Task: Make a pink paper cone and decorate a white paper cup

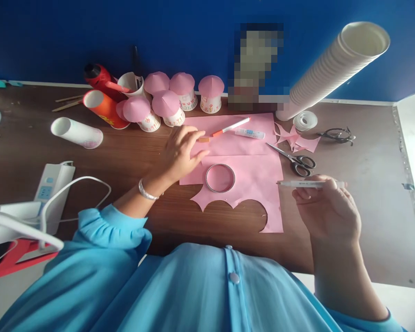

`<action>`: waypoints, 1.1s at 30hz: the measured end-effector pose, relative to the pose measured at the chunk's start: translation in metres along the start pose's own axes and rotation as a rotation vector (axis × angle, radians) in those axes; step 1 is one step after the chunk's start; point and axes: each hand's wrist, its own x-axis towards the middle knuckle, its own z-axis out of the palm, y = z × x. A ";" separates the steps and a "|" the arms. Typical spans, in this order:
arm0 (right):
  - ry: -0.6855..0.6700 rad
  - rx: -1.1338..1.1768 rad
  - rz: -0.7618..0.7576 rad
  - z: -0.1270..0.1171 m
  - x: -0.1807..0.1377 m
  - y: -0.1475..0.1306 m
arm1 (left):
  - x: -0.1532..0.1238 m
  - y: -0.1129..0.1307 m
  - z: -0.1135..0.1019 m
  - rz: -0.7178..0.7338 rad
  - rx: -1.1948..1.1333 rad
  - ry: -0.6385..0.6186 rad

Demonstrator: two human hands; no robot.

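Note:
My right hand (pixel 327 210) is closed on a white pen (pixel 307 184), held level just right of a pink paper sheet (pixel 256 184) with circles cut out of its near edge. A metal ring (pixel 220 178) lies on that sheet. My left hand (pixel 180 152), with a bracelet at the wrist, rests on the pink paper's left edge. Its fingers are bent, with their tips by a small orange object (pixel 204 139).
Several paper cups with pink cone tops (pixel 168 99) stand at the back. A tall cup stack (pixel 335 62) leans at right near a tape roll (pixel 305 121). Scissors (pixel 295 160), a glue stick (pixel 249 133), an orange-tipped pen (pixel 231 127) and a power strip (pixel 50 184) lie around.

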 end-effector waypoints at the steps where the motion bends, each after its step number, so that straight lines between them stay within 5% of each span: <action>1: -0.012 -0.016 -0.005 0.002 0.002 -0.001 | -0.008 0.008 -0.004 0.007 -0.006 0.003; 6: -0.078 -0.088 -0.107 0.014 0.018 -0.006 | -0.039 0.045 -0.012 0.069 0.002 -0.072; 13: -0.162 -0.147 -0.182 0.040 0.041 -0.009 | -0.038 0.061 -0.009 0.047 0.066 -0.188; 19: -0.334 -0.205 -0.215 0.061 0.060 0.000 | -0.053 0.076 -0.012 0.135 0.216 -0.079; 25: -0.526 -0.391 -0.232 0.087 0.079 0.002 | -0.071 0.106 -0.001 0.345 0.189 -0.101; 33: -0.632 -0.428 -0.222 0.108 0.075 0.007 | -0.061 0.093 0.030 0.470 0.182 -0.351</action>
